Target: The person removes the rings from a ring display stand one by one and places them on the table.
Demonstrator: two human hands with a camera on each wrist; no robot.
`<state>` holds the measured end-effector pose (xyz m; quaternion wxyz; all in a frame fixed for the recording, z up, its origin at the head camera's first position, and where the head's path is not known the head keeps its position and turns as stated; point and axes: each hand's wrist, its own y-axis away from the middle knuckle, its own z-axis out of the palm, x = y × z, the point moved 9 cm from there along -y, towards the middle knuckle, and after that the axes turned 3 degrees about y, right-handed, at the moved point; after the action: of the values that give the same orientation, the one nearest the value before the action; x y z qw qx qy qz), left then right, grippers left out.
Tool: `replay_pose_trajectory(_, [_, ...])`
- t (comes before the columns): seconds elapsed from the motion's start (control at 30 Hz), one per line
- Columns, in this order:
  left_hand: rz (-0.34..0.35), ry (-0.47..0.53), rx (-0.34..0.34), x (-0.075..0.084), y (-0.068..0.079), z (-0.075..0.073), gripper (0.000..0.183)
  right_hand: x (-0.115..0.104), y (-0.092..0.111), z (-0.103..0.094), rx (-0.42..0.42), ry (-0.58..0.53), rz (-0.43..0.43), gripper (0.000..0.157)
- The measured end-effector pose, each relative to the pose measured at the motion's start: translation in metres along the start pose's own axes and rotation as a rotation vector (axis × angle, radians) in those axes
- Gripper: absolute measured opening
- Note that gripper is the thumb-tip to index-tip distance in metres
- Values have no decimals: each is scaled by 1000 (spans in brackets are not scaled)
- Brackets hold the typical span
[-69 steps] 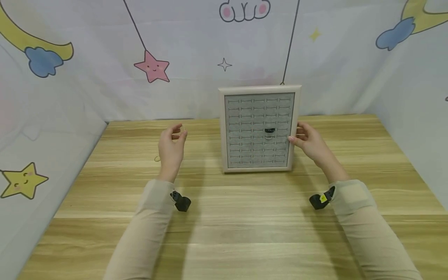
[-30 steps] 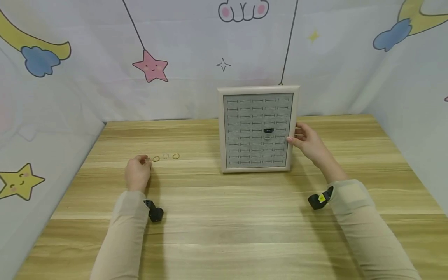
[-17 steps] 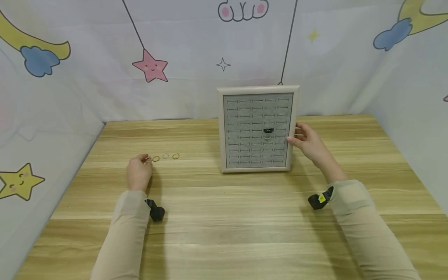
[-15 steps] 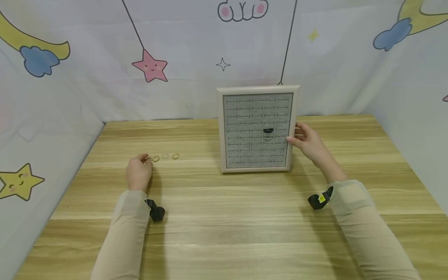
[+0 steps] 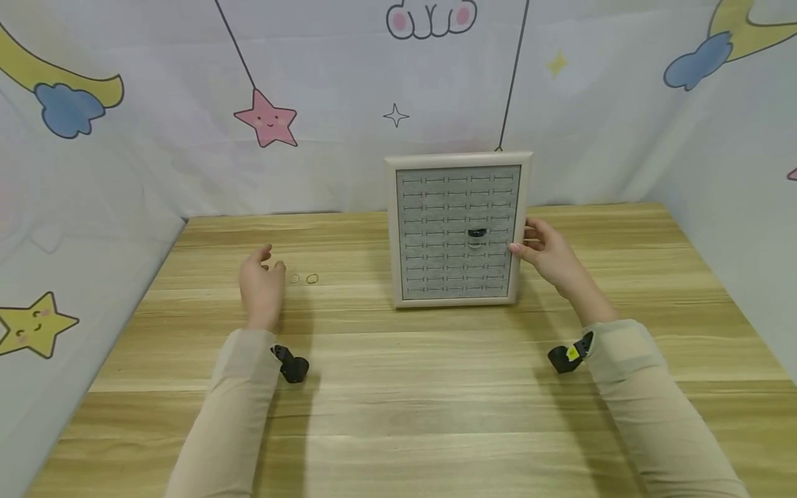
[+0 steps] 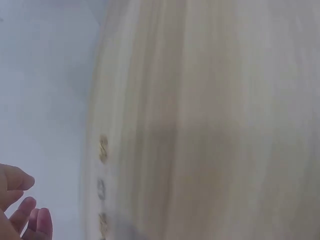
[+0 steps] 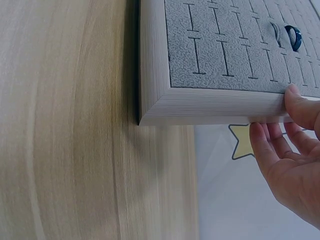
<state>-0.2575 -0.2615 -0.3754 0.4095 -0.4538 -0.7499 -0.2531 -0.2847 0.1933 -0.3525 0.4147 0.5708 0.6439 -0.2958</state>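
Note:
My left hand (image 5: 262, 290) hovers over the left part of the table, thumb and fingers apart with nothing between them. Just right of it lie a silver ring (image 5: 295, 279) and a gold ring (image 5: 313, 279). The left wrist view shows another gold ring (image 6: 103, 225) in the same row, hidden behind the hand in the head view. My right hand (image 5: 548, 252) grips the right edge of a framed ring display board (image 5: 423, 277), thumb on the front, fingers behind. A black ring (image 5: 477, 232) and a silver ring (image 7: 276, 33) sit in slots of its grey padding.
The ring board stands upright on the wooden table (image 5: 398, 401), near its back edge. Behind the table hangs a white cloth (image 5: 349, 159) printed with stars and moons. Similar cloth walls flank the left and right sides. A small black camera sits on each wrist.
My left hand came down to the row of rings, pinched at its left end, then lifted slightly up and right with its fingers parted. The right hand and the board stay put.

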Motion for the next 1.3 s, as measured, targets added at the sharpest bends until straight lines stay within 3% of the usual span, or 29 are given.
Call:
replay_pose_trajectory(0.37, [227,179,28,72,17,29,39,0,1,0,-1,-4,5,60])
replay_pose_trajectory(0.63, [406,247,-8,132,48,55,33,1,1,0,1,-2,5,60])
replay_pose_trajectory(0.8, [525,219,-50,162,71,75,30,1,1,0,0,0,8,60])
replay_pose_trajectory(1.03, [658,124,-115,185,98,104,29,1,1,1,0,6,11,60])
replay_pose_trajectory(1.3, [667,-6,-218,188,115,140,30,3,2,1,3,19,21,61])
